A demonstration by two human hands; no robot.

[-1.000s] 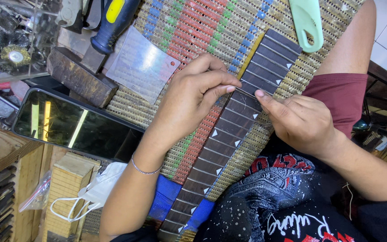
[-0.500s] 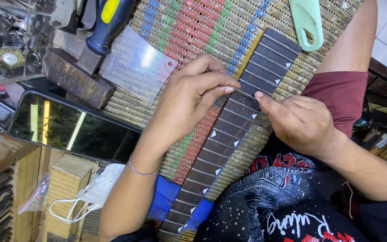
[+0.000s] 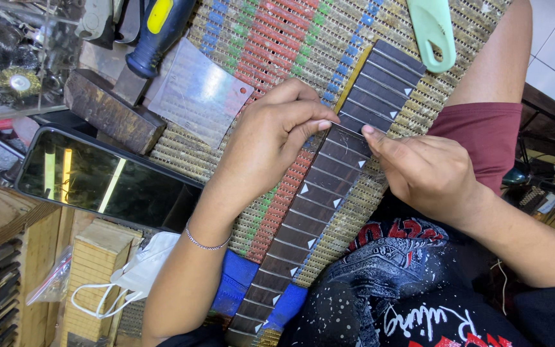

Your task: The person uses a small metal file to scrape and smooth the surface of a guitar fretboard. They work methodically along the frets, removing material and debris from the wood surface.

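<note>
A dark guitar fretboard (image 3: 329,199) with metal frets and small white triangle markers lay diagonally across a woven striped mat (image 3: 277,58), its lower end running down toward the person's lap and its upper end near a pale green plastic handle (image 3: 433,29). The left hand (image 3: 264,144) rested over the left edge of the fretboard, fingers curled loosely with the fingertips (image 3: 321,124) pressing down on the board about a third of the way from its top; it pinned the board rather than closing around it. The right hand (image 3: 428,173) sat at the opposite edge, its fingers drawn together and the forefinger tip touching the board just across from the left fingertips (whether it pinched anything small between the fingers I could not tell). A thin bracelet (image 3: 205,243) circled the left wrist.

Up and to the left of the hands lay a flat metal scraper sheet (image 3: 197,93), a wooden block (image 3: 110,109) and a blue and yellow tool handle (image 3: 158,32). A dark phone (image 3: 104,180) lay below the block, with a white face mask (image 3: 139,273) nearby
</note>
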